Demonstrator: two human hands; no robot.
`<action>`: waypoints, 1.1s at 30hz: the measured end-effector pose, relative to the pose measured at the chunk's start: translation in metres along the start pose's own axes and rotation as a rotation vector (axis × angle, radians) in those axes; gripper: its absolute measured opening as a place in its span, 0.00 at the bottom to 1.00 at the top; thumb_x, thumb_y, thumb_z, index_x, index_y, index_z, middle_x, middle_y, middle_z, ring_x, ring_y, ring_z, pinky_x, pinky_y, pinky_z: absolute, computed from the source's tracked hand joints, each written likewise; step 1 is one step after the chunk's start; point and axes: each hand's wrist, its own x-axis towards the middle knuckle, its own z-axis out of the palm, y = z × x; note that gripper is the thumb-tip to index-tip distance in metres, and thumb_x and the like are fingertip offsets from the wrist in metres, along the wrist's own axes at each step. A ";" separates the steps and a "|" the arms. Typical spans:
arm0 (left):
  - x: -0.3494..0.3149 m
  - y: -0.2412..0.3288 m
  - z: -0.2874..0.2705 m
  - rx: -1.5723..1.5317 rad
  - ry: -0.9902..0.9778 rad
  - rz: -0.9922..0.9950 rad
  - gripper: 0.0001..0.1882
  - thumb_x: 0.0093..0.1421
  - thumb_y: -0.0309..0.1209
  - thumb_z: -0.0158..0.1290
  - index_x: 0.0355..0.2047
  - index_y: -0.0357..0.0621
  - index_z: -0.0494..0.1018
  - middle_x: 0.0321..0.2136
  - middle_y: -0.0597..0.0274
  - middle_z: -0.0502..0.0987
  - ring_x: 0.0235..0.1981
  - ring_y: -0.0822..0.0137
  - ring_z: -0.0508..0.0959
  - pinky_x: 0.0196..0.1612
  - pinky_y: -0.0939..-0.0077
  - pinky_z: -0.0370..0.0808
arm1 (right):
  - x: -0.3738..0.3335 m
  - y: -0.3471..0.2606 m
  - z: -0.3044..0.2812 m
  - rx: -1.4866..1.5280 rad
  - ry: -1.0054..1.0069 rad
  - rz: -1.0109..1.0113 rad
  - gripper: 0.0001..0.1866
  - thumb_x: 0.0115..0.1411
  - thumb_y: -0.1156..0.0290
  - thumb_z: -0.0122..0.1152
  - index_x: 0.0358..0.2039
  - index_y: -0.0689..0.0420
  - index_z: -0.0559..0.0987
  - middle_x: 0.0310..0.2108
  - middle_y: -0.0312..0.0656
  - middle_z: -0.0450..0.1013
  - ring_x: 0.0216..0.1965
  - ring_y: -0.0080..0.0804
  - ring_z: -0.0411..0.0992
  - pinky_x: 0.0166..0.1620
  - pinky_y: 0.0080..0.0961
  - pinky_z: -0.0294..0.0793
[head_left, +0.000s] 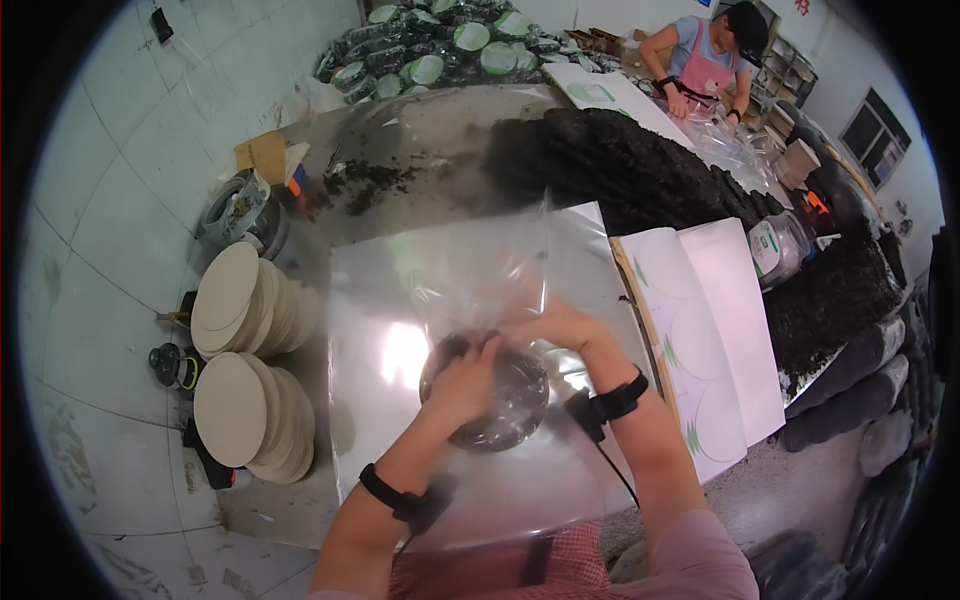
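A clear plastic bag (445,290) with a dark, round, flat load (515,405) in its lower part lies on a shiny metal sheet (375,300). My left hand (465,387) is over the left side of the load, its fingers bent round the gathered film. From the right, my right hand (545,325) closes on the same film just above the dark load. The loose upper part of the bag spreads beyond both hands, away from me. Some fingertips are blurred behind the plastic.
Two stacks of pale round discs (232,410) stand at left, near a pot (265,222). Dark dried sheets (600,160) are heaped beyond the metal sheet. White printed sheets (690,340) lie at right. A co-worker (705,60) handles plastic film; packed bundles (425,70) are piled behind.
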 end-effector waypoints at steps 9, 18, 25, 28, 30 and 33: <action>-0.006 -0.040 0.033 0.149 0.029 0.060 0.22 0.56 0.42 0.51 0.50 0.50 0.71 0.44 0.55 0.75 0.50 0.56 0.71 0.58 0.62 0.62 | -0.015 0.051 0.074 -0.859 0.293 -0.538 0.06 0.45 0.77 0.55 0.27 0.55 0.76 0.31 0.43 0.71 0.38 0.45 0.68 0.43 0.35 0.69; -0.087 0.008 -0.007 -0.456 0.773 0.224 0.27 0.46 0.32 0.63 0.46 0.41 0.70 0.45 0.55 0.71 0.42 0.56 0.72 0.48 0.64 0.70 | -0.012 0.052 0.072 -1.206 0.219 -0.505 0.02 0.44 0.74 0.55 0.22 0.54 0.73 0.29 0.41 0.69 0.41 0.42 0.67 0.45 0.37 0.67; -0.053 0.012 0.004 0.172 0.425 0.116 0.08 0.50 0.27 0.53 0.32 0.41 0.77 0.32 0.53 0.78 0.42 0.49 0.74 0.50 0.62 0.67 | -0.050 0.033 0.088 -1.001 0.391 -0.480 0.09 0.51 0.73 0.56 0.34 0.59 0.75 0.38 0.48 0.73 0.45 0.50 0.69 0.47 0.45 0.67; -0.054 -0.003 -0.012 0.193 0.196 0.186 0.10 0.50 0.28 0.52 0.32 0.41 0.77 0.33 0.53 0.78 0.41 0.50 0.74 0.51 0.61 0.67 | -0.069 0.038 0.110 -1.005 0.249 0.006 0.15 0.54 0.72 0.53 0.44 0.60 0.72 0.39 0.53 0.73 0.41 0.55 0.70 0.45 0.43 0.69; -0.062 -0.005 -0.019 0.084 0.110 0.299 0.11 0.51 0.30 0.51 0.33 0.40 0.77 0.34 0.53 0.78 0.41 0.51 0.74 0.51 0.59 0.66 | -0.064 0.047 0.110 -1.084 0.205 0.053 0.16 0.55 0.72 0.52 0.45 0.60 0.72 0.39 0.55 0.73 0.40 0.55 0.71 0.43 0.42 0.70; -0.069 0.007 -0.025 -0.114 0.748 0.343 0.20 0.58 0.41 0.47 0.47 0.47 0.72 0.45 0.54 0.74 0.49 0.55 0.71 0.58 0.54 0.60 | -0.059 0.048 0.101 -1.147 0.091 0.173 0.17 0.57 0.72 0.50 0.47 0.60 0.72 0.39 0.57 0.73 0.40 0.55 0.71 0.43 0.40 0.71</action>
